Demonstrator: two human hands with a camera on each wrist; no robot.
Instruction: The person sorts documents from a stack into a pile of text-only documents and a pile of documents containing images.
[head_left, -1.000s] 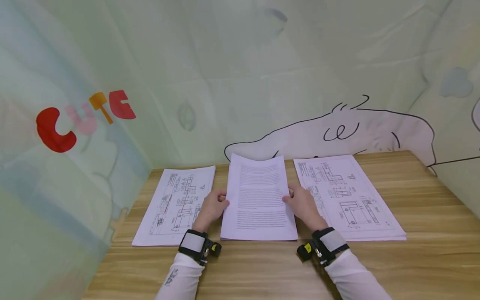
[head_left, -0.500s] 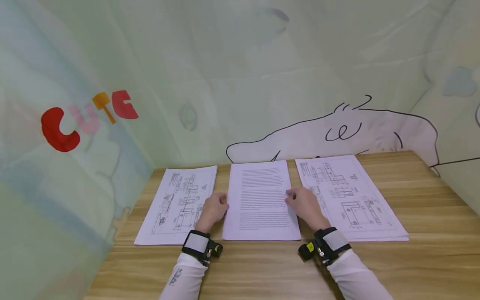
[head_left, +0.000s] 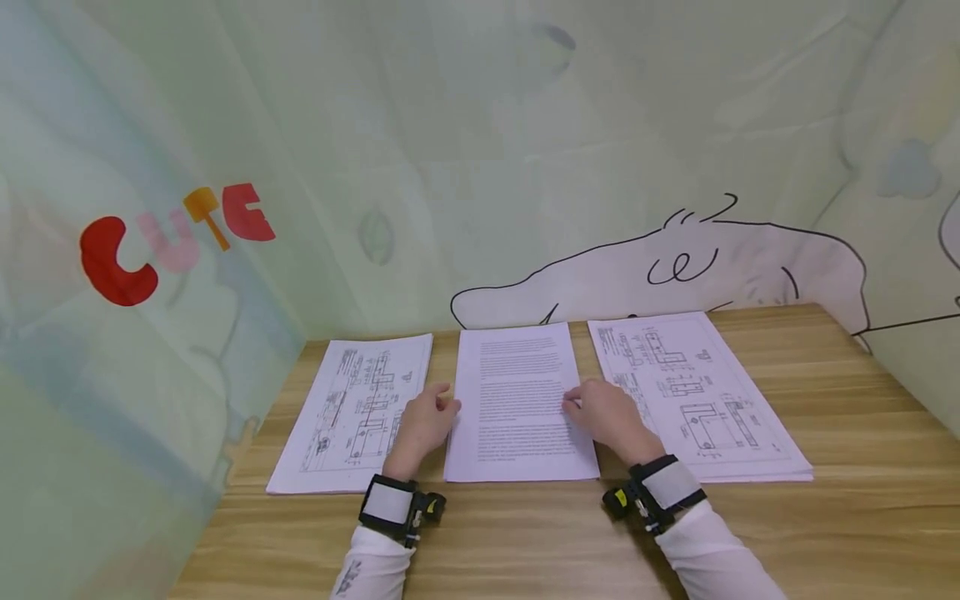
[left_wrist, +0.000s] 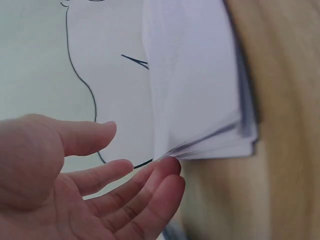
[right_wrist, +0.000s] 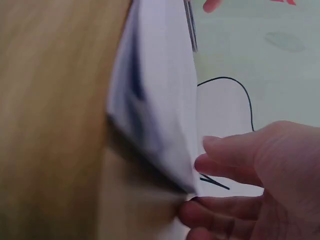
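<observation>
A stack of printed text pages [head_left: 517, 400] lies between my two hands on the table in the head view. On its left side is my left hand [head_left: 426, 421], thumb raised and apart from the fingers. The left wrist view shows those fingertips [left_wrist: 172, 165] at the edge of the pages [left_wrist: 195, 75], whose sheets fan slightly at the corner. My right hand [head_left: 607, 412] is at the opposite side. In the right wrist view its fingers [right_wrist: 220, 205] reach the paper edge, and the thumb stands off from the sheets, gripping nothing.
Stacks of technical drawings flank the text pages, one left [head_left: 352, 417] and one right [head_left: 697, 400]. My right hand overlaps the right stack in the head view. Behind the wooden table [head_left: 847, 433] hangs a printed cloth backdrop [head_left: 480, 167].
One second ago both hands held the text stack with its top end raised and bowed. It has since come down flat, and the hands have loosened at its sides.
</observation>
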